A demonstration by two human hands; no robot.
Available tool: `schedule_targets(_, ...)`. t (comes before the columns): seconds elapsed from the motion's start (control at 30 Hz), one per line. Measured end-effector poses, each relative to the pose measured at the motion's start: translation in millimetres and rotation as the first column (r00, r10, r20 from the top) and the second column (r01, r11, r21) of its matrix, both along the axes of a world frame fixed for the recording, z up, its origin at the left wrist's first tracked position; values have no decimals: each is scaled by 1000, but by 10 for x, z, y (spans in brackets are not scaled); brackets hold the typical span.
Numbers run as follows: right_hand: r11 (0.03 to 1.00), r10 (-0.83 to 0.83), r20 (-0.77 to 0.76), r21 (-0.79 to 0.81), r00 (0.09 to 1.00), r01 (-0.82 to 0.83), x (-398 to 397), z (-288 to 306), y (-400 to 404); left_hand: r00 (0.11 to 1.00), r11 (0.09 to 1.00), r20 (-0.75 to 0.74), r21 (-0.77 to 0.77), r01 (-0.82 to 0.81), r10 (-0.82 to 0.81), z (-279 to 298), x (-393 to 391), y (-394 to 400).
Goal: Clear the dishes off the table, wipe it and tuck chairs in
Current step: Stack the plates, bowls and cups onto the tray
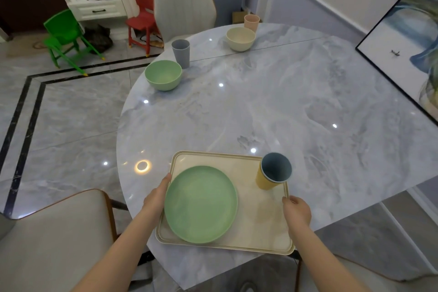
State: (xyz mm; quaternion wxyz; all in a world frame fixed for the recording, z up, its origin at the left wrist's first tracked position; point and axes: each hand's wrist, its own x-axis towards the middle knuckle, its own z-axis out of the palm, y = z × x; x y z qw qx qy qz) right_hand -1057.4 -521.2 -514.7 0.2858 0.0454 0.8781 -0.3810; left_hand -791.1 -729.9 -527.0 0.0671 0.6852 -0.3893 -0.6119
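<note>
A cream tray (260, 223) sits at the near edge of the round marble table (272, 106). On it lie a green plate (201, 204) and a blue cup nested in a yellow cup (275, 170). My left hand (157, 194) holds the tray's left rim. My right hand (296, 211) grips its right rim. Farther off on the table stand a green bowl (163, 77), a grey cup (181, 52), a cream bowl (240, 38) and a pink cup (251, 22).
A white chair (54, 239) stands at the near left and another chair (183, 5) beyond the table. A framed picture (407, 52) leans at the right. Small green (64, 35) and red (142, 21) chairs stand on the floor near a white cabinet.
</note>
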Motion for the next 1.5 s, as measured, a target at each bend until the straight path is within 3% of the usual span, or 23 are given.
schedule_targets(0.07, 999, -43, -27, -33, 999, 42, 27, -8, 34, 998, 999, 59, -18, 29, -28, -505, 112, -109)
schedule_targets(0.13, 994, -91, -38, -67, 995, 88, 60, -31, 61, 994, 999, 102, -28, 35, -32, -560, 124, -94)
schedule_targets(0.43, 969, -202, -41, -153, 979, 194, 128, -67, 19, 995, 994, 97, -105, 35, -25, 52, 3, 165)
schedule_targets(0.7, 957, -222, -41, -199, 974, 209, 106, -8, -82, 999, 989, 32, -150, -15, 20, 231, -24, 195)
schedule_targets(1.5, 928, -244, -85, -311, 966, 207, 781, 711, -849, 981, 970, -193, -233, -73, 28, 805, 734, -562)
